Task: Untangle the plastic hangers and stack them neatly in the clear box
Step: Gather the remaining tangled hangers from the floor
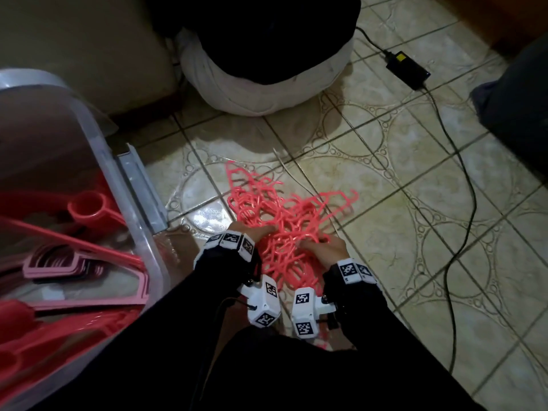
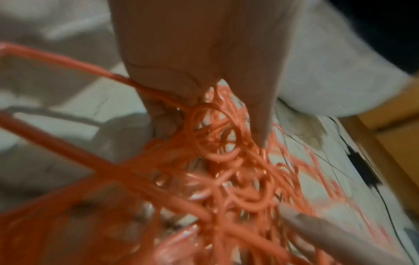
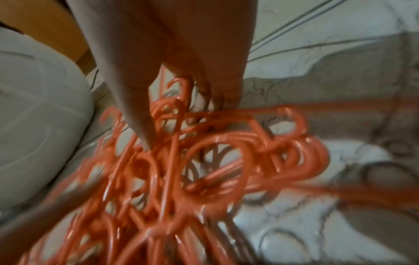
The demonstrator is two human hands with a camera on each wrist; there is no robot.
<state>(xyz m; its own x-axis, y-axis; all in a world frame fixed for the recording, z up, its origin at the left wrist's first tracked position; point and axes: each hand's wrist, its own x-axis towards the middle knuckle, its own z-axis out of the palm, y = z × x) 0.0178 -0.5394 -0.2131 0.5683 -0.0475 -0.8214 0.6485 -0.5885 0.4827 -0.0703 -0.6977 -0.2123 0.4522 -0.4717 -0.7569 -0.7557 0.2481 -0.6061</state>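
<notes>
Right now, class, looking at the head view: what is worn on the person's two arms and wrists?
Both arms wear long black sleeves. Each bare hand, left hand and right hand, has a white wristband of square black-and-white coded tags, plus a white boxy wrist camera underneath bearing the same tags. A thin black cable leaves the left unit.

**Q:** where's the stuff at?

**Me:** The tangled hangers [image 1: 284, 221] are a coral-pink knot on the tile in front of me, hooks interlocked. The clear box [image 1: 124, 185] sits left, with what I think are more pink hangers [image 1: 86, 265] lying flat inside.
</notes>
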